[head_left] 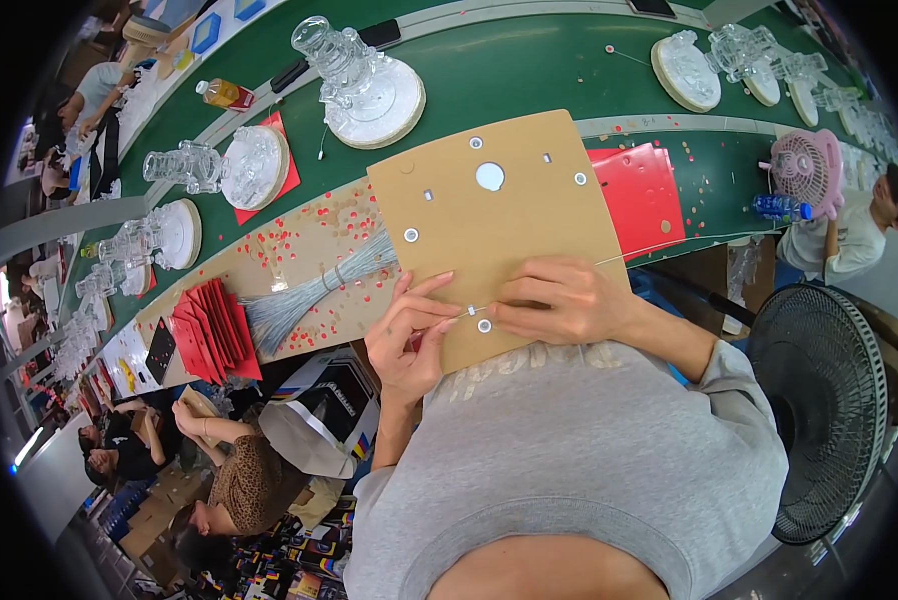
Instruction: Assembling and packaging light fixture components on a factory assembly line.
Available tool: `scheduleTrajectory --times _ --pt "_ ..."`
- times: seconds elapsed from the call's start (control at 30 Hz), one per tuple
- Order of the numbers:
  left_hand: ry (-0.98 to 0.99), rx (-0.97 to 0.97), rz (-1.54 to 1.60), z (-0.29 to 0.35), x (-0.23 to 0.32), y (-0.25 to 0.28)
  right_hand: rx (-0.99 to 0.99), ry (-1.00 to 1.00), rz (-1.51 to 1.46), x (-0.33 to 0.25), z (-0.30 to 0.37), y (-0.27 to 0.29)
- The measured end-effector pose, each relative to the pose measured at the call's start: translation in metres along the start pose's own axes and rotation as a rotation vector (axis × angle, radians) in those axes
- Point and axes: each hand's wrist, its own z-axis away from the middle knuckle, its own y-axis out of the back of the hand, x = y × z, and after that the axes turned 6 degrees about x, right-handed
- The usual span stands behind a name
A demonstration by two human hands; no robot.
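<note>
There's a single view here, worn at head height and looking steeply down, close above the grey shirt [569,450] at lower centre and facing the brown board [514,240] mid-frame. Its fisheye bends the green table [529,60] across the top, reaching the black fan [829,410] at right.

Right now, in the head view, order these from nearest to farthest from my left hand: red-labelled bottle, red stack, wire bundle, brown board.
From your left hand:
1. Brown board: the hand overlaps its lower left edge.
2. Wire bundle: up and left.
3. Red stack: farther left.
4. Red-labelled bottle: far upper left.
</note>
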Motion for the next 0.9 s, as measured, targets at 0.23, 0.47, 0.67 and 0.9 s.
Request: scheduleTrajectory --times 0.23,0.47,0.67,0.9 --pt "0.078 0.006 0.125 0.003 -0.002 0.007 -0.069 -0.049 -0.087 0.002 -0.006 0.000" --pt "0.191 0.088 0.129 -0.008 0.003 -0.001 -0.146 -0.085 -0.147 0.003 -0.009 -0.002" --pt "0.120 0.090 -0.143 -0.032 -0.005 -0.015 -0.167 -0.038 -0.140 0.002 -0.011 -0.003" --pt "0.352 0.058 0.088 -0.035 -0.015 -0.020 -0.066 0.023 -0.065 0.000 -0.001 -0.008"
